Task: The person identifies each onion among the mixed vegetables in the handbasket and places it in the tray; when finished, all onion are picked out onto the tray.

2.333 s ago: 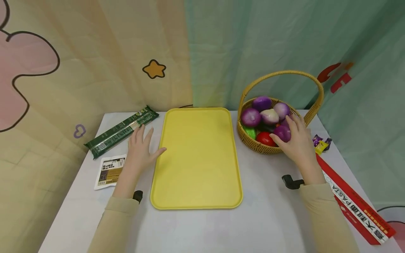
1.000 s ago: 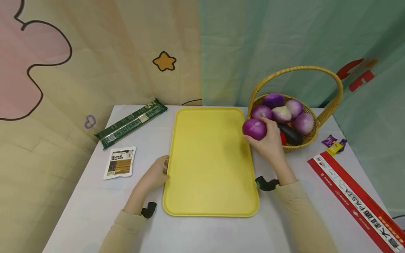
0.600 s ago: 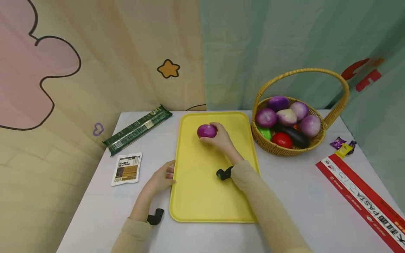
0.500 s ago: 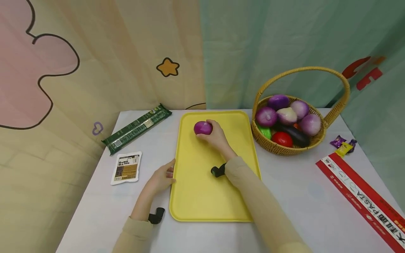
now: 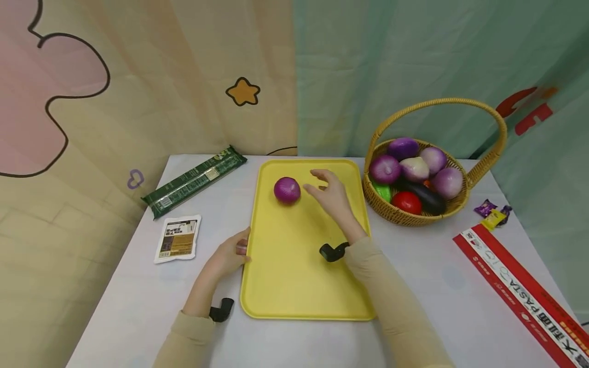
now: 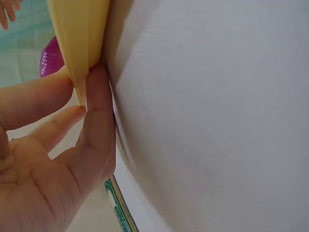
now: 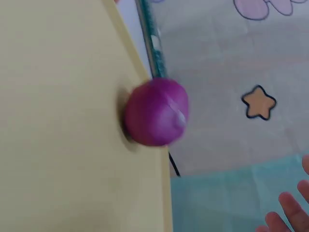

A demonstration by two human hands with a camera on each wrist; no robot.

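Observation:
On the yellow tray (image 5: 303,266), toward its far left part, sits a purple onion (image 5: 287,190). My right hand (image 5: 332,197) is just to the right of it, over the tray, with thumb and fingers spread apart and nothing between them. The right wrist view shows the onion (image 7: 157,112) by itself, with the fingertips (image 7: 292,208) off at the lower right. My left hand (image 5: 225,258) pinches the tray's left rim; in the left wrist view the rim (image 6: 79,43) passes between its fingers, some of them underneath.
A wicker basket (image 5: 395,214) of onions, a tomato and an eggplant stands at the back right. Small candies (image 5: 492,217) and a red pasta box (image 5: 520,291) lie beyond it. To the left are a green packet (image 5: 195,181) and a white pouch (image 5: 178,238).
My right hand took the purple onion from the basket, carried it left over the tray, let go and drew back right. The left hand came down to the tray's left rim and grips it.

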